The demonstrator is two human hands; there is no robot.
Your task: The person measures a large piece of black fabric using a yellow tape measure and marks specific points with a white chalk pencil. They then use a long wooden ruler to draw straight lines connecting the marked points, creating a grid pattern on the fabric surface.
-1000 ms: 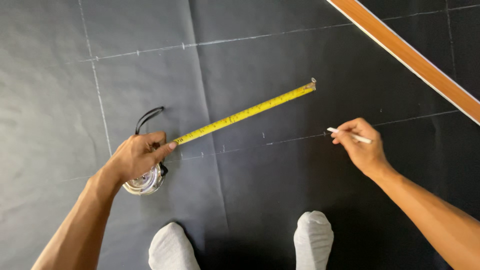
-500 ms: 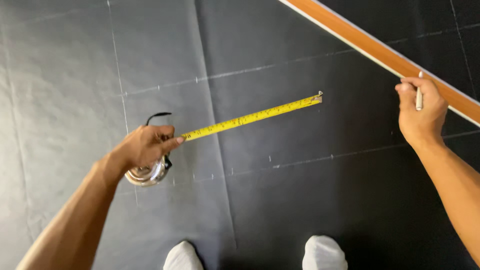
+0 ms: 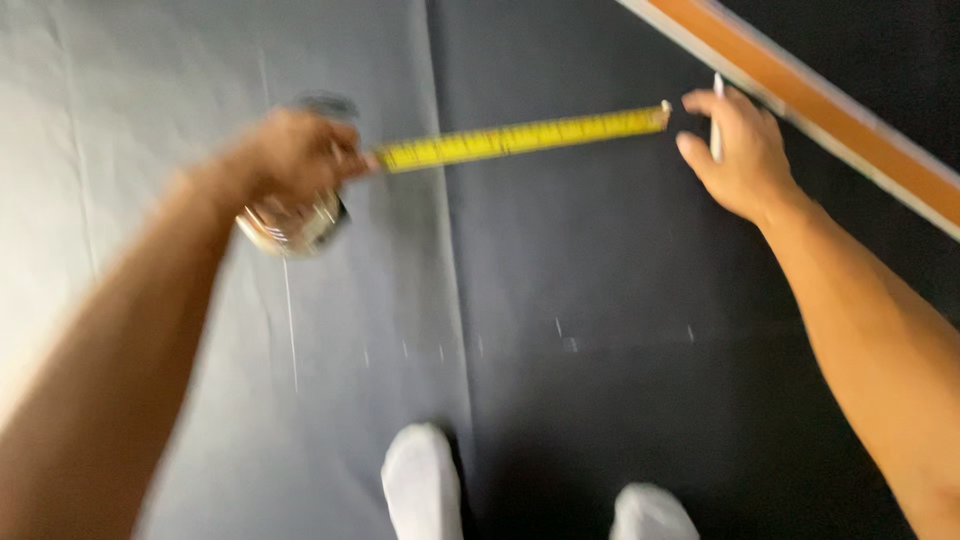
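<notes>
Left hand (image 3: 290, 160) clenched around round metal tape case (image 3: 295, 222); stiff yellow blade (image 3: 520, 137), likely springy, sharp-edged. Right hand (image 3: 738, 152) pinching slim white marker (image 3: 717, 105).

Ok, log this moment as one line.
left hand: shut on tape measure | blade extended | right hand: shut on white marker near wooden straightedge

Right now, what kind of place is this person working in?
Probably a sewing or pattern-cutting workroom. Dark fabric with faint chalk marks is spread over the floor, the left hand holds a yellow tape measure, and the right hand holds a white marker beside a long wooden straightedge.
</notes>
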